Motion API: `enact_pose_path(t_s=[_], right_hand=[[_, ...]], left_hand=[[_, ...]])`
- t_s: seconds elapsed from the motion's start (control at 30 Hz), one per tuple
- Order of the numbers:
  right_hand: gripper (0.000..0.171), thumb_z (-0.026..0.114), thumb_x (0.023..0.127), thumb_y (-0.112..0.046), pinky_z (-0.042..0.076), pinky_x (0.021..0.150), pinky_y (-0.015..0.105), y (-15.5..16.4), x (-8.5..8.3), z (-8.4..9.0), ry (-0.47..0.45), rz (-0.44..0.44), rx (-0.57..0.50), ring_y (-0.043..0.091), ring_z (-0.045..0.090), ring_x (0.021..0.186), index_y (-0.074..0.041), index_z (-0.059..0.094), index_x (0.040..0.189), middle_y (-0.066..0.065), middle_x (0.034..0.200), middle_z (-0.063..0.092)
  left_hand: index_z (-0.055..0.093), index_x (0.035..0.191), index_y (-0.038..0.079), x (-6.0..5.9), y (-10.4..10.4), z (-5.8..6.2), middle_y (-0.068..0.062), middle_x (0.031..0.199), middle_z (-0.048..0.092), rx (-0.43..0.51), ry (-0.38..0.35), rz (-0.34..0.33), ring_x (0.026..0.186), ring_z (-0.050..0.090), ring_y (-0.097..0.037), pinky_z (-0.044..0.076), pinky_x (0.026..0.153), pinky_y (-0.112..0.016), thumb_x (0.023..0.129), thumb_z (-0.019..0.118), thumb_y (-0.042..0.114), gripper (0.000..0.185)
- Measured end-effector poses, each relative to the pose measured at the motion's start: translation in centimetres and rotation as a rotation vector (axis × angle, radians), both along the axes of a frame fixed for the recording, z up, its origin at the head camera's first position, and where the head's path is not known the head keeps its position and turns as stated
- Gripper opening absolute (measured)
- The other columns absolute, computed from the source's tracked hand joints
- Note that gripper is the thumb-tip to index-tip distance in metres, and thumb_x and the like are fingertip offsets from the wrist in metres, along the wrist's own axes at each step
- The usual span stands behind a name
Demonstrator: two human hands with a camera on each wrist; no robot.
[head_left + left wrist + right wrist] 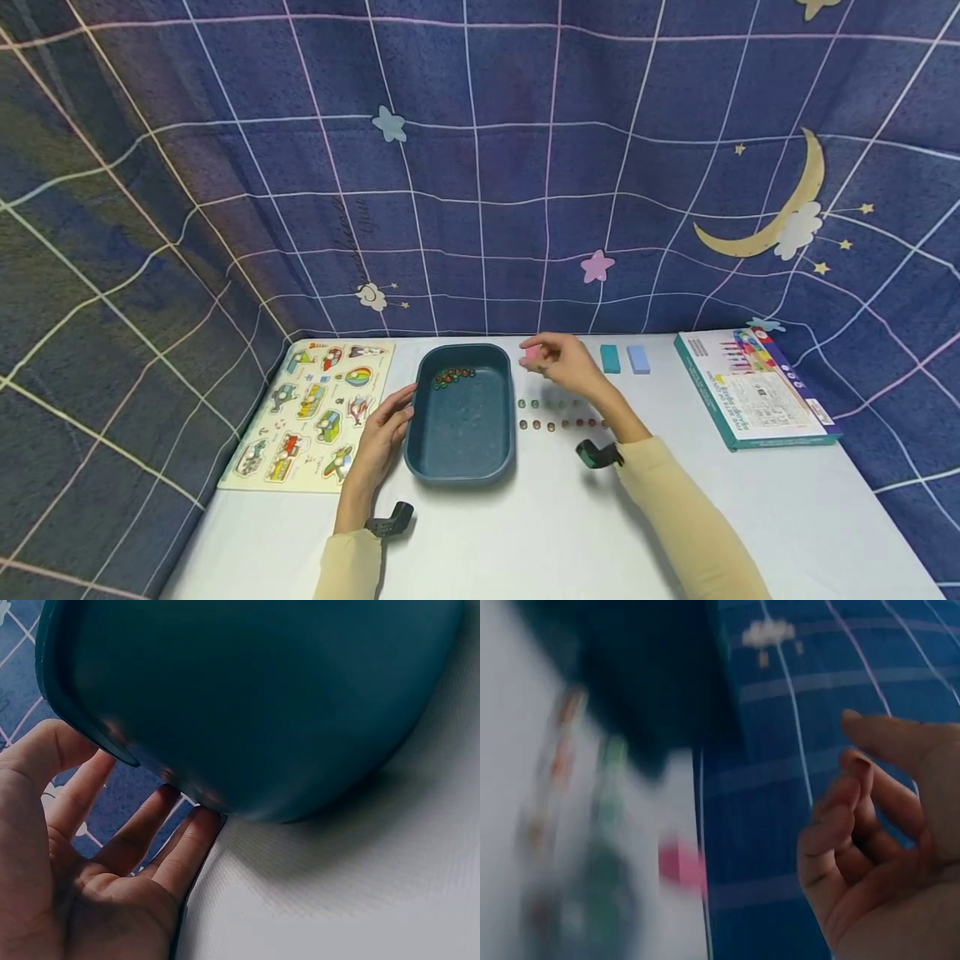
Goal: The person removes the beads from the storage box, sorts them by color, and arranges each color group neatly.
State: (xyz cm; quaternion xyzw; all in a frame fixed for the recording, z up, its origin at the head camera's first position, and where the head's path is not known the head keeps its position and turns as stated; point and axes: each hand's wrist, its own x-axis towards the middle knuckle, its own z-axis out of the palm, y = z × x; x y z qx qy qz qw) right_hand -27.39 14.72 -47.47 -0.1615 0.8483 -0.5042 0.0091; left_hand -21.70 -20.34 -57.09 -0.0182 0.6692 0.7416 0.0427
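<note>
A dark teal bin (461, 450) stands in the middle of the table, with several small red and green beads (454, 377) at its back end. My left hand (385, 437) touches the bin's left side with its fingers fairly straight, its fingertips against the outer wall in the left wrist view. Beyond the bin's right side, my right hand (566, 362) hovers near a pink block (534, 353). In the right wrist view its fingers curl loosely, thumb apart, and nothing shows between them. Below it lie a row of green beads (535, 403) and a row of reddish beads (551, 427).
A teal block (611, 359) and a light blue block (639, 359) lie right of my right hand. Farther right is a boxed colouring set (757, 392). A picture puzzle board (307, 417) lies to the left. A dark blue gridded curtain (480, 208) hangs behind the table.
</note>
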Motion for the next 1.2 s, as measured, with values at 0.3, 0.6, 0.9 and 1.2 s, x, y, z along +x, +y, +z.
enact_pose_path(t_s=[0.3,0.6,0.9,1.2], right_hand=[[0.027,0.080,0.094,-0.017,0.042,0.051,0.022,-10.9,-2.8,-0.8,-0.125,0.123,-0.104,0.011,0.049,0.055,-0.004,0.078,0.118,0.007,0.071,0.065],[0.013,0.083,0.090,-0.010,0.045,0.050,0.019,-14.6,-3.2,-4.5,-0.107,0.039,0.163,0.006,0.056,0.055,-0.008,0.084,0.103,0.013,0.084,0.081],[0.016,0.086,0.089,-0.021,0.053,0.063,0.020,-15.4,-3.0,-4.8,-0.082,0.057,0.323,0.011,0.068,0.076,-0.013,0.085,0.103,0.005,0.099,0.083],[0.027,0.081,0.094,-0.022,0.042,0.046,0.022,-10.7,-3.2,-1.1,-0.130,0.158,0.047,0.009,0.052,0.048,-0.006,0.081,0.115,0.000,0.061,0.062]], left_hand=[[0.052,0.155,0.005,-0.3,-0.1,-0.1,-0.018,0.158,0.050,0.011,-0.001,-0.008,0.121,0.065,-0.003,0.057,0.100,-0.017,0.105,0.061,0.015,0.052],[0.052,0.155,0.005,-0.2,-0.3,-0.3,-0.017,0.158,0.050,0.019,0.009,-0.019,0.123,0.065,-0.003,0.057,0.102,-0.018,0.105,0.061,0.014,0.051],[0.052,0.155,0.006,-0.1,-0.3,-0.1,-0.018,0.160,0.049,0.019,0.005,-0.014,0.122,0.065,-0.003,0.057,0.102,-0.018,0.105,0.060,0.014,0.051],[0.053,0.154,0.007,-0.1,-0.2,0.0,-0.019,0.160,0.050,0.015,-0.003,-0.009,0.121,0.066,-0.005,0.058,0.099,-0.018,0.104,0.061,0.015,0.051]])
